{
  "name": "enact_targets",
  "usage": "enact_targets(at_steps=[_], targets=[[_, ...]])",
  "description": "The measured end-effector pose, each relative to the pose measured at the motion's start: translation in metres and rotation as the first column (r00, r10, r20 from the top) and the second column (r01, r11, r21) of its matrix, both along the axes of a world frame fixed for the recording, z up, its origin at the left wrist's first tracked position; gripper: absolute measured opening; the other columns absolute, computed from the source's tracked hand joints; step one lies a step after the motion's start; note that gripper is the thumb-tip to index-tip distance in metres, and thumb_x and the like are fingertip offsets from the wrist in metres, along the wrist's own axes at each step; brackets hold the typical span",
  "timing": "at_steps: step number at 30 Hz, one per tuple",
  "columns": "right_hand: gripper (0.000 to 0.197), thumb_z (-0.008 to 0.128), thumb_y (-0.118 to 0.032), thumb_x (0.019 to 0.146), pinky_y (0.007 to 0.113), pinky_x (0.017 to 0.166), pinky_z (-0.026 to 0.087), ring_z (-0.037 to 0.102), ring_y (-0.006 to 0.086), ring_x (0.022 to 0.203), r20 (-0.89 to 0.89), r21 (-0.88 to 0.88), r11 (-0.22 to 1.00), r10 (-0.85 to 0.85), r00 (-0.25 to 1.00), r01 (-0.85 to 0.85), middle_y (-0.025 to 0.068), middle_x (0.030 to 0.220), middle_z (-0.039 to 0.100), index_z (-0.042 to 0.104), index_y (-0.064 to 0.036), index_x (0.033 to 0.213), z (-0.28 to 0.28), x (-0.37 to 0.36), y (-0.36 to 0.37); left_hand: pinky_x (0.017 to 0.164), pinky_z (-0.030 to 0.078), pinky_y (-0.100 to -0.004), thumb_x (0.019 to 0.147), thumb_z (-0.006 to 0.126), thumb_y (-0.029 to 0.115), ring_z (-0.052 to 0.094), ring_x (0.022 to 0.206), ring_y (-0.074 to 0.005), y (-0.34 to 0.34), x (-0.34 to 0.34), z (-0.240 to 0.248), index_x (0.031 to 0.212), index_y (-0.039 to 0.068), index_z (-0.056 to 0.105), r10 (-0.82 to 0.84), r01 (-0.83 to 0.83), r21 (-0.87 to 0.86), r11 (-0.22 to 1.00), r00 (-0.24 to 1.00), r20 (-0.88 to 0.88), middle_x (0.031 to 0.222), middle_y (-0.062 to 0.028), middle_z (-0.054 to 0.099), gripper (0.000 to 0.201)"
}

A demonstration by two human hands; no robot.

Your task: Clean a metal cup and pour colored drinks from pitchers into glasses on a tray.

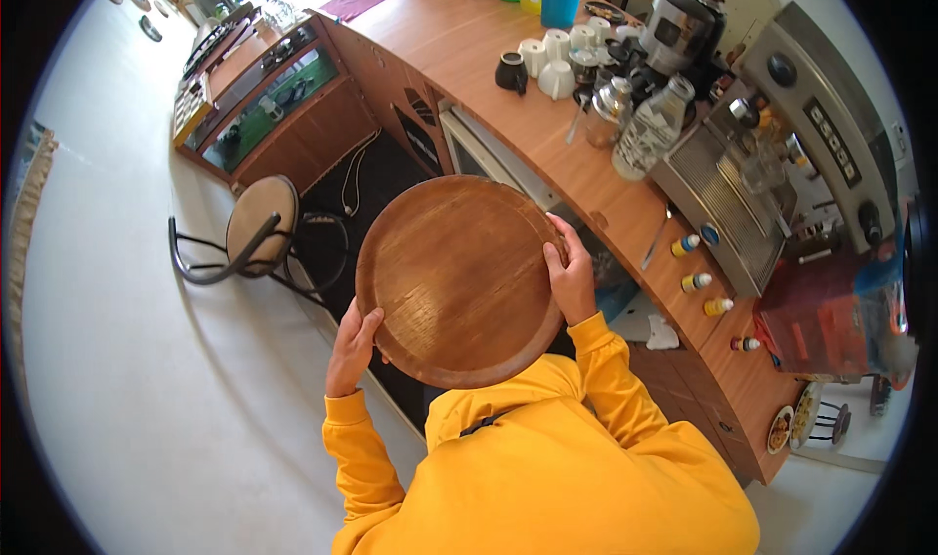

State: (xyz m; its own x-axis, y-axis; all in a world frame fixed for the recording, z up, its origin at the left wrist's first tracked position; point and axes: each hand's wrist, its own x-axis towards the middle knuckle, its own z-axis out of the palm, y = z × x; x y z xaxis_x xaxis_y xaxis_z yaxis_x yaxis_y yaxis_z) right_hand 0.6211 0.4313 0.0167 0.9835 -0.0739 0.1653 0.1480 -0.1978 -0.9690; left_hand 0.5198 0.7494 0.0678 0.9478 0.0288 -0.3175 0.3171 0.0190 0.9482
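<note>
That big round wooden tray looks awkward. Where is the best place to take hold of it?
Probably by the raised rim, at two opposite edges, coming in from the left and right. The wooden tray is wide, flat and has no handles, so one grip would likely let it tip. The left hand and right hand clasp it that way.

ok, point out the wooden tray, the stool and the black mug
round wooden tray [459, 281]: head view, middle of its inner face.
stool [260, 218]: head view, round wooden seat.
black mug [510, 70]: head view, side of the body, on the counter.
</note>
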Motion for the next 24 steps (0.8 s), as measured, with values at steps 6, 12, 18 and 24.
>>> enact_targets(at_steps=[6,12,18,24], targets=[[0.043,0.052,-0.003,0.092,0.032,0.097,0.046,0.063,0.0242,0.11,0.072,-0.087,0.992,-0.08,0.994,0.086,0.016,0.123,0.065,0.055,-0.003,0.135,0.012,0.08,0.062,0.083,0.05,-0.0244,0.106,0.047,0.019,0.06,0.092,-0.0094,0.076,0.124,-0.027,0.132,-0.002,0.051,-0.035,0.024,0.04,0.999,0.954,0.297,0.104,-0.0035,0.064,0.033],[0.04,0.056,-0.012,0.096,0.025,0.07,0.045,0.05,0.0107,0.072,0.047,-0.083,0.945,-0.314,0.948,0.317,0.0054,0.099,0.065,0.056,-0.0049,0.135,-0.002,0.126,0.121,0.095,0.045,-0.0263,0.104,0.052,0.018,0.056,0.104,-0.0108,0.133,0.246,-0.013,0.131,-0.003,0.052,-0.29,0.263,0.127,0.956,0.907,0.307,0.115,-0.0036,0.063,0.034],[0.041,0.054,-0.014,0.096,0.032,0.09,0.047,0.059,0.02,0.098,-0.01,-0.14,0.875,-0.469,0.883,0.463,0.0115,0.118,0.063,0.054,-0.0036,0.135,0.003,0.177,0.194,0.091,0.046,-0.0266,0.104,0.053,0.016,0.056,0.099,-0.0118,0.19,0.345,-0.028,0.123,-0.003,0.055,-0.299,0.27,0.132,0.954,0.888,0.348,0.107,-0.005,0.062,0.027],[0.045,0.055,-0.015,0.094,0.038,0.107,0.04,0.053,0.0305,0.125,-0.113,-0.203,0.852,-0.51,0.853,0.483,0.0164,0.133,0.055,0.051,-0.0008,0.136,0.008,0.232,0.236,0.09,0.045,-0.0258,0.105,0.052,0.022,0.054,0.097,-0.0107,0.219,0.428,-0.035,0.123,-0.001,0.055,-0.295,0.272,0.116,0.955,0.896,0.332,0.106,-0.0016,0.061,0.029]])
